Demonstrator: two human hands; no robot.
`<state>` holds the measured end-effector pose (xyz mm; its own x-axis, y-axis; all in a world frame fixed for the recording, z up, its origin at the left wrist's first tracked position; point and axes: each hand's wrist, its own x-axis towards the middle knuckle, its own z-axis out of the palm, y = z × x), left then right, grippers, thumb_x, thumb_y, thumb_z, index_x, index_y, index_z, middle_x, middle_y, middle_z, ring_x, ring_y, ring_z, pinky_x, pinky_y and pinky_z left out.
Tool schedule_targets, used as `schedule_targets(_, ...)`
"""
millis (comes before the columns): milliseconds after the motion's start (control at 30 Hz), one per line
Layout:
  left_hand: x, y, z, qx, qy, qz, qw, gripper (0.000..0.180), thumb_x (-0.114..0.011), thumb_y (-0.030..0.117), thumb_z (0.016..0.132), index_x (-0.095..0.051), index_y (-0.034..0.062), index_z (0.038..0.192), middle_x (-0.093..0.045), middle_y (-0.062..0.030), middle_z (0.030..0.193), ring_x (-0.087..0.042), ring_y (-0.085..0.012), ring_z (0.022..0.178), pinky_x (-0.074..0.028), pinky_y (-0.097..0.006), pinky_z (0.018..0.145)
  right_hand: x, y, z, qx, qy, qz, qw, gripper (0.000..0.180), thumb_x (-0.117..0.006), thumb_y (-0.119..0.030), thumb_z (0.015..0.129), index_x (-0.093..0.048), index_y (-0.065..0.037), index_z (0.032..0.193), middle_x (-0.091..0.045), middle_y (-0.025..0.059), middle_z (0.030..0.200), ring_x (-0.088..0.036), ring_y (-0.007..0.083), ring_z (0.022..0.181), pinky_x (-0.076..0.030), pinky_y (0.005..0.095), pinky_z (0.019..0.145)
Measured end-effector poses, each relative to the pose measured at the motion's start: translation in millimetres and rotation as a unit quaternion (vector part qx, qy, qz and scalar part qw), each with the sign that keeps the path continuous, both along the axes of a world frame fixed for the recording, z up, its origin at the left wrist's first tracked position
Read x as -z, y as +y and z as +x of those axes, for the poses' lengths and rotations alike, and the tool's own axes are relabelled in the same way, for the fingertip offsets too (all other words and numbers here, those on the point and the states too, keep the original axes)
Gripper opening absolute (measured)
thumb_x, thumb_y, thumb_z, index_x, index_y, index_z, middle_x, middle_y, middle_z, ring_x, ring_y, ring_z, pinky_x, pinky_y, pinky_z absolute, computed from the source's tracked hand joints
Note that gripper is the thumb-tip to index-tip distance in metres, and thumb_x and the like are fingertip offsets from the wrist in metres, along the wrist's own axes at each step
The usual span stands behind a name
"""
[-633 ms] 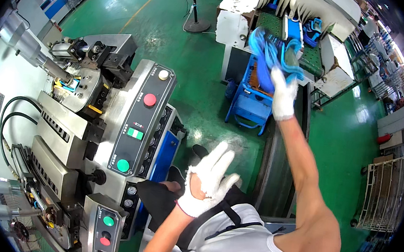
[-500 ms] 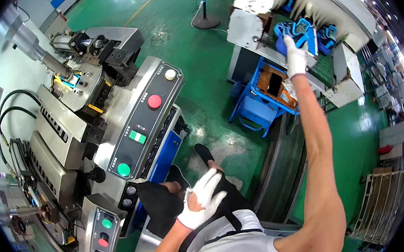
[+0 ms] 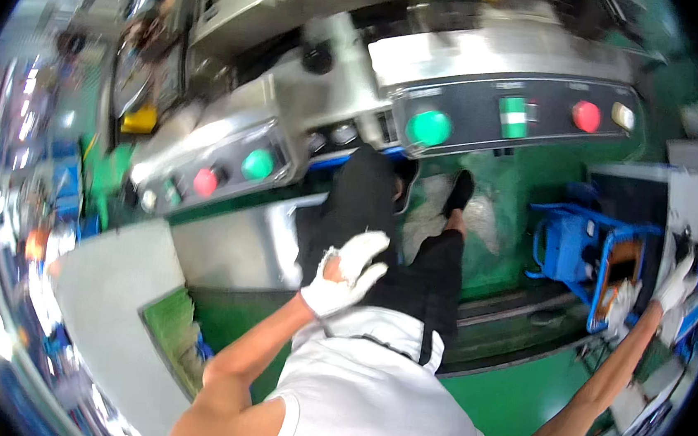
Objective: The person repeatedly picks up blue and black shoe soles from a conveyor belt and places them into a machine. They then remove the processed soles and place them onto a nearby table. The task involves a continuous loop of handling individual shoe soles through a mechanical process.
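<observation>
My left hand (image 3: 348,274), in a white glove, hovers over my black shorts (image 3: 364,211), its fingers apart and nothing in them. Far to the right, my right arm reaches toward a workbench (image 3: 693,205). My gloved right hand (image 3: 675,286) is there beside some blue pieces (image 3: 691,317), its fingers stretched and spread. I make out nothing held in it, though this edge of the view is small and blurred. Whether it touches the blue pieces, I cannot tell.
Ahead, a metal machine carries a long control panel (image 3: 465,122) with coloured buttons. A smaller button panel (image 3: 233,170) is to its left. A blue stool-like cart (image 3: 566,245) stands near the workbench. A pale table (image 3: 122,294) is at my left.
The view has turned left: the machine has gone from the left side to straight ahead, the workbench to the far right edge. My left hand still hovers before my body.
</observation>
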<state>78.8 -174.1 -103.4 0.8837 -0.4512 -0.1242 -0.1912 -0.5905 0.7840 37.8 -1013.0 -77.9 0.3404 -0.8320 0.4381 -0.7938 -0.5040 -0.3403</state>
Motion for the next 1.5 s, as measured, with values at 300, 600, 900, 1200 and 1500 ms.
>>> schedule_targets(300, 58.3, 213.0, -140.9, -0.535, 0.011, 0.061, 0.843, 0.034, -0.069, 0.011, 0.099, -0.064, 0.0014, 0.131, -0.068, -0.0171, 0.121, -0.07, -0.0298, 0.106, -0.056, -0.041, 0.093, 175.4, 385.5, 2.6, -0.248, 0.023, 0.499, 0.83, 0.072, -0.069, -0.035, 0.105, -0.041, 0.0, 0.161, -0.061, 0.0172, 0.14, -0.068, 0.0221, 0.11, -0.062, 0.0352, 0.085)
schedule_targets(600, 95.4, 319.2, -514.1, -0.778, 0.15, 0.476, 0.381, 0.064, -0.071, 0.042, 0.093, -0.059, 0.0043, 0.143, -0.066, -0.0257, 0.132, -0.062, -0.0463, 0.121, -0.049, -0.055, 0.106, 103.9, 515.9, 83.4, -0.497, 0.297, 0.327, 0.747, 0.082, -0.073, -0.041, 0.101, -0.036, -0.001, 0.163, -0.044, 0.0201, 0.163, -0.062, 0.0293, 0.128, -0.062, 0.0381, 0.089)
schedule_targets(900, 137.3, 400.9, -694.5, -0.878, 0.187, 0.338, 0.282, 0.074, -0.057, 0.046, 0.104, -0.044, -0.0052, 0.157, -0.048, -0.0302, 0.158, -0.046, -0.044, 0.147, -0.036, -0.045, 0.122, 98.6, 469.3, 181.9, -0.593, 0.442, -0.003, 0.673, 0.073, -0.071, -0.046, 0.1, -0.046, -0.014, 0.16, -0.062, 0.0181, 0.138, -0.07, 0.0225, 0.097, -0.06, 0.0381, 0.082)
schedule_targets(1200, 94.1, 405.2, -629.0, -0.824, 0.346, 0.409, 0.185, 0.056, -0.038, 0.049, 0.107, -0.073, 0.0106, 0.128, -0.072, -0.0227, 0.128, -0.07, -0.044, 0.114, -0.055, -0.057, 0.099, 41.8, 617.6, 136.6, -0.585, 0.435, 0.134, 0.672, 0.066, -0.07, -0.036, 0.099, -0.052, -0.006, 0.154, -0.073, 0.0248, 0.125, -0.073, 0.0342, 0.113, -0.056, 0.0436, 0.098)
schedule_targets(1500, 50.3, 300.7, -408.2, -0.739, 0.106, 0.297, 0.595, 0.034, -0.068, 0.033, 0.1, -0.073, 0.0062, 0.121, -0.061, -0.0206, 0.117, -0.064, -0.0407, 0.108, -0.052, -0.05, 0.095, 37.6, 652.1, 87.7, -0.638, 0.364, 0.19, 0.651, 0.062, -0.072, -0.017, 0.098, -0.051, -0.004, 0.155, -0.064, 0.0197, 0.145, -0.07, 0.0294, 0.124, -0.057, 0.0376, 0.101)
